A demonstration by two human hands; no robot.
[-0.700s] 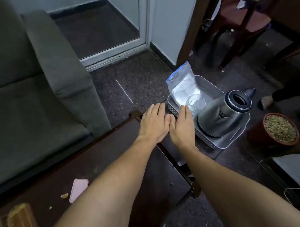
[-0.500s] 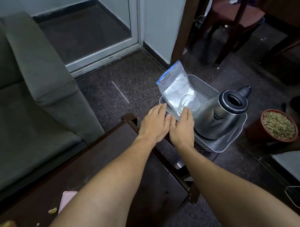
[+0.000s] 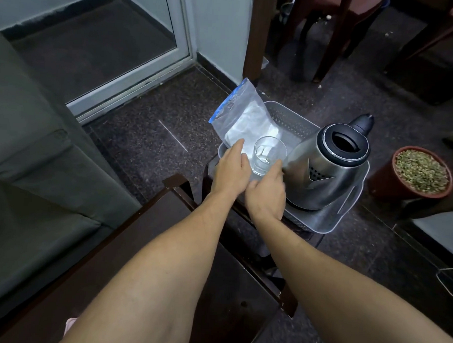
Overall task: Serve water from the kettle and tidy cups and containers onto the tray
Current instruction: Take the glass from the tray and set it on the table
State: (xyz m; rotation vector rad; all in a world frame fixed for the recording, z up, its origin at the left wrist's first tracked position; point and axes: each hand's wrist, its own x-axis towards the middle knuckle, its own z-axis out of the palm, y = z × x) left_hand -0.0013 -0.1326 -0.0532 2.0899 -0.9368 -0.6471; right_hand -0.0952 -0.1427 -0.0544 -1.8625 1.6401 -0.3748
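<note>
A grey perforated tray (image 3: 321,226) rests on a dark stool beyond the wooden table's corner. In it stand a steel kettle (image 3: 323,174) with its lid open, a clear glass (image 3: 269,152), and a zip bag of white powder (image 3: 245,118) leaning at the back left. My left hand (image 3: 230,171) lies over the tray's near left rim, its forefinger against the bag and its thumb beside the glass. My right hand (image 3: 265,195) is next to it, fingertips touching the foot of the glass. Neither hand is closed around anything.
A dark wooden table (image 3: 141,232) lies under my forearms, with a grey sofa (image 3: 40,165) to the left. A brown pot of green grains (image 3: 422,171) stands on the floor right of the tray. Chair legs (image 3: 327,46) and a glass door (image 3: 109,51) are behind.
Both hands have moved forward from the tray's near edge, over the rim and up to the glass and bag. The view has shifted closer to the tray.
</note>
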